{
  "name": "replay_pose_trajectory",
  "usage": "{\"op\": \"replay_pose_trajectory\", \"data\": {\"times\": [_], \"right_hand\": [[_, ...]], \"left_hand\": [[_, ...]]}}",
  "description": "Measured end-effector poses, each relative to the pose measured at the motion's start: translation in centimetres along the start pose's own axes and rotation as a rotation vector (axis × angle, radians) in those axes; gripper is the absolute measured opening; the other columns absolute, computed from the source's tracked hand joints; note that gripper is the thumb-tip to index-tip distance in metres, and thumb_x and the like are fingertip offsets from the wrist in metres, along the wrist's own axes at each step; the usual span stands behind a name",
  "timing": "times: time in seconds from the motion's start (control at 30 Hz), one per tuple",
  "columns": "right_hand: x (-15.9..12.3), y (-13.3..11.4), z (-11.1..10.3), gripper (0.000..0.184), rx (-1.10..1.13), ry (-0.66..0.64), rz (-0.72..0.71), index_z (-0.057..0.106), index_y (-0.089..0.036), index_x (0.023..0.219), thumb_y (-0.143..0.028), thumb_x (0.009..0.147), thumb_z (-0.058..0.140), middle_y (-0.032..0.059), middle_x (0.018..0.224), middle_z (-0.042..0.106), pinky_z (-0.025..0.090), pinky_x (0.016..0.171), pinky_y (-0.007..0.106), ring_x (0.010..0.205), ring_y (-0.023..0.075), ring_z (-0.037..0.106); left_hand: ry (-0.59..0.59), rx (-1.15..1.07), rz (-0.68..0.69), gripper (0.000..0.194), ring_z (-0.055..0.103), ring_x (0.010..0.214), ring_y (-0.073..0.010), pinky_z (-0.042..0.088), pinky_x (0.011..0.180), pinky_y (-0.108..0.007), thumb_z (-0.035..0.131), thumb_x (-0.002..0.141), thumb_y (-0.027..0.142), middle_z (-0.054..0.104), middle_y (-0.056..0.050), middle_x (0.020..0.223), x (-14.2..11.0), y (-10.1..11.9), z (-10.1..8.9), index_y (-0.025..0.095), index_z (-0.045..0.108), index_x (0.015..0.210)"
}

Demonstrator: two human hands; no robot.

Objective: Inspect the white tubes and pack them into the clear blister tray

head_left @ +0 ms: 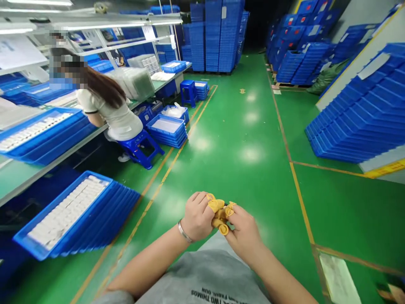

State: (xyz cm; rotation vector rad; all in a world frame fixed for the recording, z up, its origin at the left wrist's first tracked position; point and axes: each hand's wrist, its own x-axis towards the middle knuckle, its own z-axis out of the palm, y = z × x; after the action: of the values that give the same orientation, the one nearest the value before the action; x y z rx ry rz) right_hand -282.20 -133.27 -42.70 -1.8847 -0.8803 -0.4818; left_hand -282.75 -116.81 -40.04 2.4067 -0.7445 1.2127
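Observation:
In the head view, my two hands meet low in the middle, in front of my grey shirt. My left hand [200, 216] has a silver bracelet at the wrist, and its fingers are curled. Yellow rubber finger cots [223, 228] are bunched between the hands, one with a rolled rim facing me. My right hand [244, 230] pinches this bunch from the other side. Yellow cots also cover some fingertips of both hands. Which cots are worn and which are only held is hard to tell.
At the left, a person on a blue stool [139, 147] works at a long bench [47, 169]. Stacked blue trays [82, 219] with white parts stand beside the yellow floor line. More blue tray stacks [357, 105] line the right side. Green floor [240, 139] runs ahead between them.

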Motion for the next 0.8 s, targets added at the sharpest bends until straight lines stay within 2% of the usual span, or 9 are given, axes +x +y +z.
{"op": "replay_pose_trajectory", "data": {"times": [0.1, 0.17, 0.3, 0.4, 0.5, 0.6, 0.73, 0.8], "right_hand": [[8.1, 9.6, 1.7, 0.018, 0.075, 0.029, -0.091, 0.058, -0.021, 0.081, -0.008, 0.087, 0.047, 0.0047, 0.072, 0.060, 0.044, 0.055, 0.030, 0.062, 0.0207, 0.055], [14.1, 15.1, 1.8, 0.020, 0.155, 0.031, -0.161, 0.058, -0.021, 0.085, -0.008, 0.086, 0.044, 0.0042, 0.073, 0.061, 0.047, 0.058, 0.030, 0.063, 0.0207, 0.056], [27.2, 25.6, 1.6, 0.024, 0.336, -0.013, -0.223, 0.061, -0.023, 0.092, -0.007, 0.085, 0.046, 0.0027, 0.079, 0.066, 0.053, 0.068, 0.032, 0.071, 0.0208, 0.061], [37.1, 34.0, 4.1, 0.027, 0.462, -0.024, -0.200, 0.065, -0.025, 0.099, -0.006, 0.086, 0.051, 0.0026, 0.086, 0.068, 0.054, 0.071, 0.033, 0.075, 0.0217, 0.063], [46.5, 42.1, 8.7, 0.028, 0.584, -0.027, -0.128, 0.069, -0.026, 0.104, -0.008, 0.087, 0.057, 0.0028, 0.091, 0.069, 0.054, 0.073, 0.032, 0.080, 0.0214, 0.064], [56.1, 49.5, 12.6, 0.022, 0.696, -0.033, 0.036, 0.068, -0.027, 0.100, -0.010, 0.087, 0.063, 0.0016, 0.090, 0.069, 0.055, 0.075, 0.031, 0.081, 0.0203, 0.065], [69.7, 58.6, 14.9, 0.004, 0.844, -0.052, 0.339, 0.065, -0.026, 0.095, -0.023, 0.093, 0.067, 0.0001, 0.078, 0.067, 0.053, 0.055, 0.025, 0.061, 0.0173, 0.062], [76.2, 63.4, 15.3, 0.012, 0.895, -0.052, 0.467, 0.067, -0.023, 0.094, -0.034, 0.091, 0.071, 0.0023, 0.076, 0.067, 0.053, 0.051, 0.026, 0.057, 0.0175, 0.060]], "left_hand": [[0.033, 0.096, -0.087, 0.017, 0.058, 0.063, -0.0183, 0.043, 0.058, -0.031, 0.051, 0.097, 0.033, 0.065, -0.005, 0.071, 5.7, -8.9, 7.9, 0.018, 0.060, 0.096], [0.040, 0.072, -0.273, 0.028, 0.057, 0.060, -0.0156, 0.045, 0.057, -0.029, 0.063, 0.092, 0.043, 0.063, -0.001, 0.070, 10.3, -14.7, 12.5, 0.018, 0.059, 0.101], [0.035, -0.356, -0.774, 0.050, 0.053, 0.059, -0.0108, 0.047, 0.060, -0.025, 0.079, 0.077, 0.052, 0.059, 0.004, 0.069, 19.0, -25.2, 20.0, 0.018, 0.056, 0.106], [0.072, -0.634, -0.954, 0.049, 0.050, 0.060, -0.0098, 0.046, 0.060, -0.024, 0.077, 0.078, 0.054, 0.056, 0.003, 0.070, 23.5, -33.0, 25.3, 0.018, 0.056, 0.103], [0.144, -0.707, -0.995, 0.042, 0.049, 0.060, -0.0098, 0.045, 0.059, -0.024, 0.064, 0.088, 0.057, 0.055, 0.001, 0.071, 27.2, -42.4, 31.1, 0.017, 0.057, 0.098], [0.211, -0.655, -0.955, 0.038, 0.049, 0.063, -0.0106, 0.046, 0.062, -0.026, 0.064, 0.089, 0.054, 0.054, 0.000, 0.073, 32.0, -53.1, 37.2, 0.017, 0.058, 0.096], [0.226, -0.623, -0.890, 0.035, 0.051, 0.066, -0.0130, 0.047, 0.066, -0.029, 0.067, 0.086, 0.050, 0.059, -0.002, 0.074, 41.0, -66.7, 44.5, 0.017, 0.061, 0.094], [0.204, -0.632, -0.876, 0.033, 0.052, 0.067, -0.0138, 0.047, 0.067, -0.031, 0.073, 0.081, 0.048, 0.061, -0.002, 0.073, 45.6, -72.9, 47.8, 0.018, 0.062, 0.089]]}}
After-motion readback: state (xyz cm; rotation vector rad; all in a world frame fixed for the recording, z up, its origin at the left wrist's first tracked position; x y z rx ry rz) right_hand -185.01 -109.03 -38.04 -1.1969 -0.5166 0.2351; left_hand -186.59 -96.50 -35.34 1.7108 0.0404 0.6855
